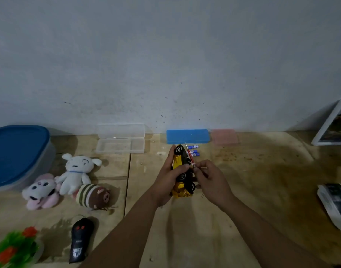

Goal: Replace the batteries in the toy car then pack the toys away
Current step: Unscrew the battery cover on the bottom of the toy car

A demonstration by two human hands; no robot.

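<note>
My left hand grips a yellow toy car turned on its side, black underside and wheels facing right. My right hand pinches a small red-handled screwdriver against the car's underside. Three blue batteries lie on the wooden table just beyond the car. A black remote control lies at the front left. Three plush toys sit at the left: a white one, a pink-white one and a brown striped one.
A large blue-lidded container stands far left. Against the wall are an open clear case, a blue box and a pink box. A fake plant is front left; printed papers and a white frame are right.
</note>
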